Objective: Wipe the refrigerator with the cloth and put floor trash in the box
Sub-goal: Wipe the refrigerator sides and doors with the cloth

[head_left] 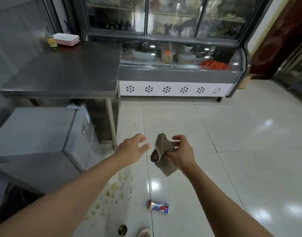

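Note:
My right hand (181, 151) grips a crumpled grey-brown cloth (162, 156) in the air over the tiled floor. My left hand (133, 146) hovers just left of the cloth with fingers spread, apart from it and holding nothing. A glass-fronted display refrigerator (172, 74) with snowflake marks stands ahead against the wall. A small grey refrigerator (44, 139) sits low at the left. On the floor below my hands lie a red, white and blue drink can (158, 206) on its side, yellowish food scraps (112, 189) and a dark round can (122, 230) near the bottom edge.
A steel table (64, 71) stands at the left, bearing a bottle (51, 40) and stacked white plates (66, 39). Its leg (111, 120) comes down beside the small refrigerator. A cardboard box (245, 82) peeks out right of the display refrigerator. Glossy tiles spread to the right.

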The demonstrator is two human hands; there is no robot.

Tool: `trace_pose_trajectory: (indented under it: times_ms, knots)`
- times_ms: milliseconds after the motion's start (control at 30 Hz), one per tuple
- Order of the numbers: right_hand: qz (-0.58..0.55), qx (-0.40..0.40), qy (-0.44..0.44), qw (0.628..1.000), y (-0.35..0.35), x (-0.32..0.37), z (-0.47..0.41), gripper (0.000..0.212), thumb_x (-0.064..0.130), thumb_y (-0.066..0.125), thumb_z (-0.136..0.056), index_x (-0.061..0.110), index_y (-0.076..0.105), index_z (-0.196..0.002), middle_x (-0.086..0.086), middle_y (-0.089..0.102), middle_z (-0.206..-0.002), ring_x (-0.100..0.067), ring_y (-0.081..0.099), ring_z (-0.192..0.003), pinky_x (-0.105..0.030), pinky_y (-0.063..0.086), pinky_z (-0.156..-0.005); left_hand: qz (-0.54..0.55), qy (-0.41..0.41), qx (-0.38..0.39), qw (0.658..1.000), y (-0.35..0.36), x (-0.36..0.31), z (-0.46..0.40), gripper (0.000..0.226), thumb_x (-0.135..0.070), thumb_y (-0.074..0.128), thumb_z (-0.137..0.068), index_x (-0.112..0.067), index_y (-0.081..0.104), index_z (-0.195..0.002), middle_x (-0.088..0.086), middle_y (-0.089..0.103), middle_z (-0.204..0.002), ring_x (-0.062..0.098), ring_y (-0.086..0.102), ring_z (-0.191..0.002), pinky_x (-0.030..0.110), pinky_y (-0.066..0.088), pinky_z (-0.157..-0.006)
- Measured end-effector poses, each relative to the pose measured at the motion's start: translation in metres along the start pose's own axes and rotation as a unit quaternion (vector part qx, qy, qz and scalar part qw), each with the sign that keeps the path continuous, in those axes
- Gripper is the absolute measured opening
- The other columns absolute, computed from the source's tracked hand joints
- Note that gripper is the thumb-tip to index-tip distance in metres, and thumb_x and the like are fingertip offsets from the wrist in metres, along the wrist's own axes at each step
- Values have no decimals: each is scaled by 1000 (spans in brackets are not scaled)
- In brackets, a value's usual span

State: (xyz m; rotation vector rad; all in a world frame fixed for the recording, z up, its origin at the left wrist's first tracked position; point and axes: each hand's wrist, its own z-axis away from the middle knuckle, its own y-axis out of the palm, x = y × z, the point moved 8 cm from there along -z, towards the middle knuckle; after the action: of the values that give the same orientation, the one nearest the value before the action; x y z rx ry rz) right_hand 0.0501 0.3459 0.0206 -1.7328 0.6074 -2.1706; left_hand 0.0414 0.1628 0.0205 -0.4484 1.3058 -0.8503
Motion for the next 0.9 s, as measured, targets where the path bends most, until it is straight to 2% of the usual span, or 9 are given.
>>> trace_pose_trajectory:
  times_ms: [100, 233, 300, 367, 467, 567, 667, 767, 900]
  knots:
    - [18, 16, -40, 999, -6, 21, -45, 61, 2, 71, -67, 18, 43, -119, 7, 56, -98, -10, 58, -80, -23, 49, -68, 188, -48, 25, 981, 0, -17, -49, 44, -56, 41, -91, -20, 58, -110, 0, 63, -117, 17, 57, -110, 34, 42, -96]
    - [41, 61, -113, 991, -11, 56, -95, 58, 4, 70, -64, 18, 44, -114, 12, 54, -92, -4, 59, -75, -13, 50, -54, 276, -84, 40, 957, -10, -38, -102, 30, -51, 57, -86, -27, 60, -104, -6, 64, -106, 6, 59, -96, 23, 40, -76]
    - [51, 76, -153, 984, -16, 73, -116, 50, 4, 67, -65, 16, 46, -109, 8, 58, -91, -14, 61, -76, -24, 55, -60, 293, -100, 33, 950, -19, -44, -122, 18, -36, 64, -86, -27, 60, -102, -3, 65, -104, 7, 59, -95, 24, 44, -71]
    - [45, 104, -171, 979, -18, 85, -137, 47, 2, 66, -67, 15, 49, -109, 2, 60, -97, -17, 61, -83, -31, 55, -69, 313, -116, 4, 942, -31, -48, -140, 15, -19, 63, -88, -21, 60, -102, 3, 67, -104, 16, 61, -98, 33, 51, -79]
    - [20, 181, -172, 968, -17, 94, -170, 51, -9, 62, -69, 11, 49, -115, 1, 51, -109, -1, 58, -79, -14, 50, -63, 345, -121, -46, 930, -48, -57, -163, 12, -2, 55, -90, -12, 60, -95, 10, 67, -95, 24, 63, -94, 35, 54, -79]
    - [-39, 232, -147, 961, -17, 97, -206, 50, -16, 54, -76, 9, 47, -119, -5, 49, -113, -4, 55, -74, -21, 50, -63, 339, -122, -70, 930, -55, -69, -184, 18, -1, 49, -91, -17, 57, -86, 10, 62, -90, 24, 57, -89, 32, 48, -69]
    - [-89, 270, -109, 952, -21, 96, -244, 52, -12, 52, -85, 15, 40, -128, -6, 49, -118, -16, 55, -87, -26, 52, -70, 355, -138, -95, 920, -54, -80, -200, 17, -2, 45, -93, -16, 54, -88, 12, 58, -95, 26, 55, -93, 34, 47, -73]
    - [-130, 321, -73, 935, -26, 96, -279, 53, -7, 53, -87, 13, 40, -134, -9, 49, -123, -25, 57, -105, -35, 53, -86, 366, -155, -173, 901, -60, -93, -207, 24, 3, 44, -90, -17, 52, -80, 7, 55, -82, 19, 51, -79, 29, 42, -64]
    - [-49, 380, -135, 914, -29, 108, -303, 20, -3, 56, -87, 12, 63, -98, -7, 63, -105, -17, 62, -90, -18, 50, -68, 348, -188, -253, 883, -61, -115, -208, 25, 8, 46, -87, -15, 50, -79, 6, 51, -77, 16, 47, -73, 27, 36, -60]
